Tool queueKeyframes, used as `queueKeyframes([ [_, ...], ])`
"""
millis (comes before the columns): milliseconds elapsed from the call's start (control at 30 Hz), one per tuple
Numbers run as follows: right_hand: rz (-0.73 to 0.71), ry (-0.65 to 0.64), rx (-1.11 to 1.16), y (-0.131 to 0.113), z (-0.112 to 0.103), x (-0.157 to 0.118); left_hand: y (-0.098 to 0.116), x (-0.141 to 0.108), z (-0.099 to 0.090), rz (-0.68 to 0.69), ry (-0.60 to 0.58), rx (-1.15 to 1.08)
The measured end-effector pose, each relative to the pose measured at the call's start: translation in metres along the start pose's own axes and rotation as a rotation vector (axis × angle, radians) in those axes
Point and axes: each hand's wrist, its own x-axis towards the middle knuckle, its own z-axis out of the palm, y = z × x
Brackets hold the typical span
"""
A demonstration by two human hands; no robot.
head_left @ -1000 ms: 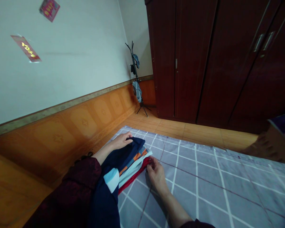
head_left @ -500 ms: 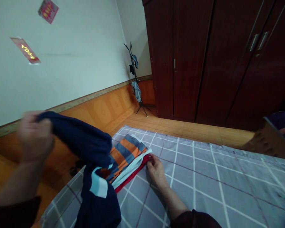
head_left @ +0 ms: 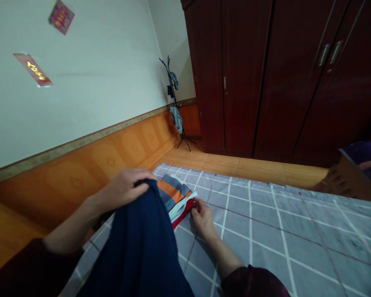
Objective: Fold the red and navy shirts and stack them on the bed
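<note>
Left hand (head_left: 123, 187), fingers clenched on soft navy garment (head_left: 139, 247); right hand (head_left: 204, 220), fingers pinching red fabric (head_left: 184, 212) edge, folded stack (head_left: 173, 189) atop grey checked sheet (head_left: 266, 235).

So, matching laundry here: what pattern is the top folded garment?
The garment has wide orange and grey-blue stripes; head view.

A dark reddish-brown wardrobe (head_left: 244, 74) with metal handles fills the upper right of the frame. In the corner beside it is a black coat stand (head_left: 175, 103) hung with clothes, on a wood floor (head_left: 250, 165). Orange panelling (head_left: 108, 161) runs along the white wall (head_left: 89, 82) — a red paper square (head_left: 61, 17) and a red paper strip (head_left: 32, 69) are stuck up at the upper left.
</note>
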Motion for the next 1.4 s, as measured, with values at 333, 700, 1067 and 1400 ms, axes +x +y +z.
queueKeyframes([
  [333,0.030,-0.016,-0.053,-0.006,-0.002,-0.001,-0.084,0.074,0.150,0.044,-0.210,0.453],
  [700,0.055,-0.012,-0.067,-0.005,0.000,0.000,-0.120,0.053,0.189,-0.059,0.053,0.314],
  [1067,0.077,-0.035,-0.044,-0.005,0.000,-0.001,-0.128,0.048,0.192,-0.091,0.131,0.238],
  [1400,0.063,-0.046,-0.003,-0.001,0.000,-0.001,-0.127,0.037,0.184,-0.058,0.122,0.227],
])
